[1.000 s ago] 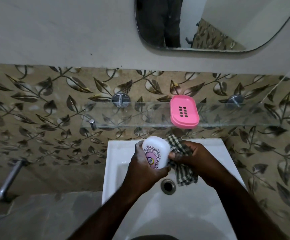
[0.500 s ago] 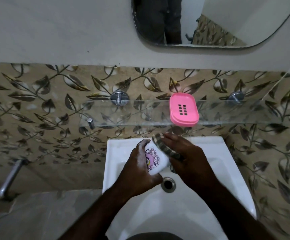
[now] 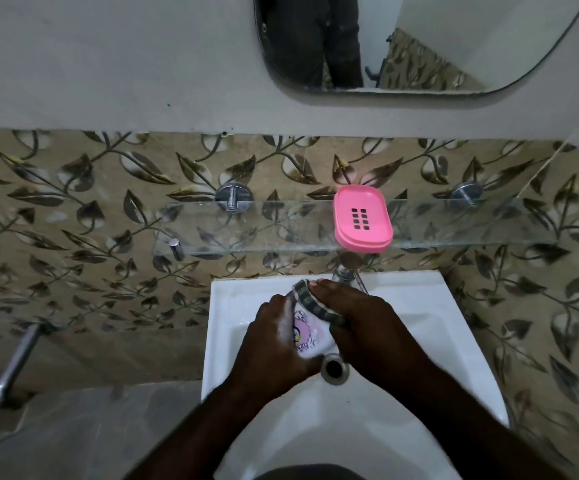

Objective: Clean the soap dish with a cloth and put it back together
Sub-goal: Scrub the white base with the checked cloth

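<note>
Your left hand (image 3: 274, 341) grips the white lid (image 3: 310, 336) over the sink (image 3: 419, 306), fingers curled round it. Your right hand (image 3: 367, 327) lies long-fingered on the cloth (image 3: 310, 299), pressing it on. Careful: push too hard and the lid could slip free and drop. A second ago that cloth hung bunched beside it. The pink tray (image 3: 362, 218) waits on the shelf (image 3: 246, 230).

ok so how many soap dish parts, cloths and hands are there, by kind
soap dish parts: 2, pink slotted plastic tray on the glass shelf, white printed plastic piece gripped by the left hand
cloths: 1, checked cloth under the right hand
hands: 2
total: 5
</note>
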